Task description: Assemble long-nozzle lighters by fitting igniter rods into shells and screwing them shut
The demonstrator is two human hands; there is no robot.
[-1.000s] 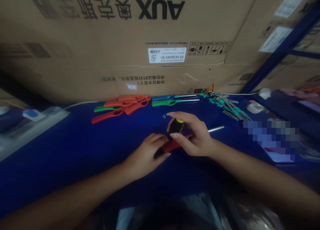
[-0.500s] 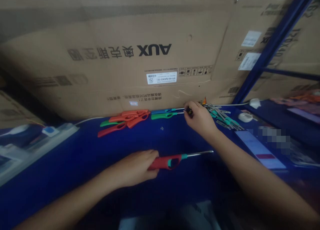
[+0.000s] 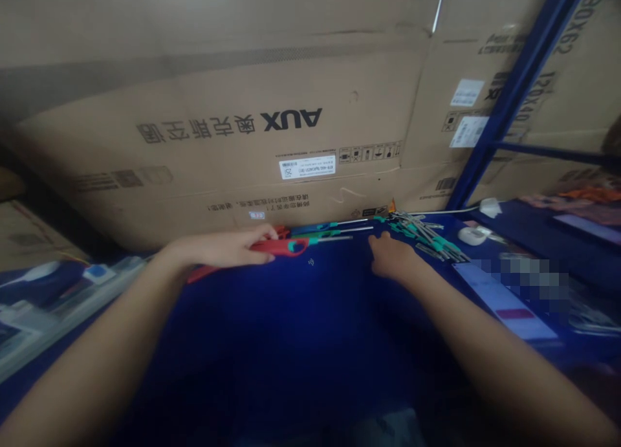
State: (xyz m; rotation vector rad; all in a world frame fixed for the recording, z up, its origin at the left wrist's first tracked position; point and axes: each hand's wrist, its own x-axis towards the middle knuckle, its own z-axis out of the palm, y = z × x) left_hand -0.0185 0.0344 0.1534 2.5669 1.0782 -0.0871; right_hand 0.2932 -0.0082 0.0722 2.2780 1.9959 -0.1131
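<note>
"what has the left hand [image 3: 233, 248] got?"

"a red plastic long-necked lighter [image 3: 277, 247] with a teal trigger and a thin metal tube. the fingers are wrapped round the rear of its handle, and the tube points right, towards that heap of grey metal rods with teal plastic ends [image 3: 439, 242]."

"and the right hand [image 3: 395, 256]?"

"just beside the heap, at its near left, fingers bent inwards. i can't tell whether they pinch anything."

"what's that behind the red one?"

"a blue plastic long-necked lighter [image 3: 310, 228] and a green plastic long-necked lighter [image 3: 324, 234], side by side, left of the heap too. whether the red one touches the green, or the dark blue desk [image 3: 291, 343], i can't make out."

"looks snug. what could go wrong?"

"if it swings too far back, its tube could knock the green one and skew the pair. gripped only at the rear, it could tip if the hold slackens."

"and those tiny shiny metal bits [image 3: 311, 262]?"

"well left of the heap, near the red lighter. a dragging wrist could scatter them. the rods lie loosely crossed, so a stray right knuckle might dislodge some."
</note>
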